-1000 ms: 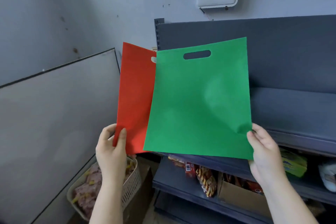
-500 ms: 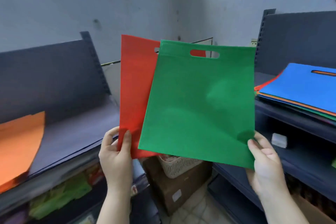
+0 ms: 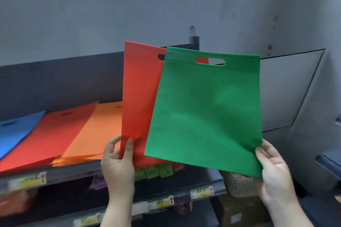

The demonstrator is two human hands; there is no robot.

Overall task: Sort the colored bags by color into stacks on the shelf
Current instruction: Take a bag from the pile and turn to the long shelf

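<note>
My left hand (image 3: pixel 118 164) pinches the bottom left corner of a red bag (image 3: pixel 138 97), which stands upright in the air. In front of it and to its right hangs a green bag (image 3: pixel 206 112) with a cut-out handle, its bottom right corner pinched by my right hand (image 3: pixel 273 171). On the dark shelf (image 3: pixel 73 173) to the left lie three flat stacks side by side: blue bags (image 3: pixel 13 131), red bags (image 3: pixel 46 138) and orange bags (image 3: pixel 96 132). Both held bags hover over the shelf's right end.
Lower shelves (image 3: pixel 166 202) carry price labels and packaged goods. A woven basket (image 3: pixel 239 184) stands on a cardboard box (image 3: pixel 239 214) on the floor at the right. A grey panel (image 3: pixel 287 88) leans against the wall behind the green bag. Another shelf's edge (image 3: pixel 328 162) shows at far right.
The view has swung left from the right-hand shelf to this shelf with the blue, red and orange stacks. Both hands keep the same grip on the red and green bags.
</note>
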